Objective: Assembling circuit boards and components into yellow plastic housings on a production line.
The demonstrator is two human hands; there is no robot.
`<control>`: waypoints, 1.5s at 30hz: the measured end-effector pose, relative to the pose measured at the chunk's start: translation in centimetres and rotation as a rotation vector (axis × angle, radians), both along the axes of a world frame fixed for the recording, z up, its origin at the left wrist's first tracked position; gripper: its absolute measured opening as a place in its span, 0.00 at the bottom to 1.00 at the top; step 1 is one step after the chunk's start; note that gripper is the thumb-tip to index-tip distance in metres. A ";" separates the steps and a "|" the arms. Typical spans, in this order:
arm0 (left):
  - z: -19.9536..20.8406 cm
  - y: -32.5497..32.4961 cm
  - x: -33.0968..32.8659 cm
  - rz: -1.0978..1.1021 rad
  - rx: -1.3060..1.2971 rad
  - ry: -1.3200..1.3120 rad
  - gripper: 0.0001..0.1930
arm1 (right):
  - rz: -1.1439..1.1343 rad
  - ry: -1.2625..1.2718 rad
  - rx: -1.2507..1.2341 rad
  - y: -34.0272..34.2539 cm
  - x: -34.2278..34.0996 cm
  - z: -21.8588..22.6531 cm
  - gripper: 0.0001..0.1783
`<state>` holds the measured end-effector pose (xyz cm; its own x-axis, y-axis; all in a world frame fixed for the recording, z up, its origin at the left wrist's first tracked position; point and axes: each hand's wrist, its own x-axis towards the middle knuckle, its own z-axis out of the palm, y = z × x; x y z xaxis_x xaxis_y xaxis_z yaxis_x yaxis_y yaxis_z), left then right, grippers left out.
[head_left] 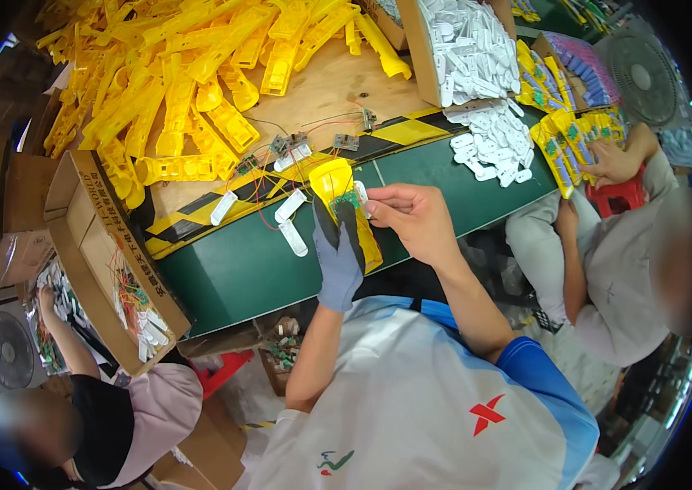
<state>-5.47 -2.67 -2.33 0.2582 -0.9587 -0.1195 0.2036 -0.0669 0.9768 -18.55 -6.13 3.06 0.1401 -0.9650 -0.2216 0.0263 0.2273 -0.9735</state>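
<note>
My left hand (339,257), in a grey glove, is closed around a long yellow plastic housing (331,175) held at the near edge of the green work surface. A small green circuit board (346,201) shows in the housing by the gloved fingertips. My bare right hand (413,219) pinches a small white plastic piece (361,190) against the housing's right side, beside the board. Just left of the glove, white plastic pieces (292,237) lie on the table, with thin red wires. Beyond the housing sit small circuit boards (289,145) joined by wires.
Yellow housings (174,90) lie heaped at the far left. A cardboard box (430,57) of white pieces stands far right, a loose pile (493,143) before it. Another open carton (109,269) with wired parts stands left. Co-workers sit on both sides; a hand (611,161) handles yellow housings at right.
</note>
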 end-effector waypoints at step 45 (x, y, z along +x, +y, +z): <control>1.4 -0.4 0.4 -0.049 -0.165 -0.250 0.17 | 0.278 -0.133 0.007 -2.0 -1.6 -3.2 0.25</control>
<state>-5.07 -3.06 -0.97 0.2130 -0.9719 0.1005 -0.0443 0.0931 0.9947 -20.15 -8.14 -0.12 0.4265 -0.8842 -0.1905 0.0896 0.2508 -0.9639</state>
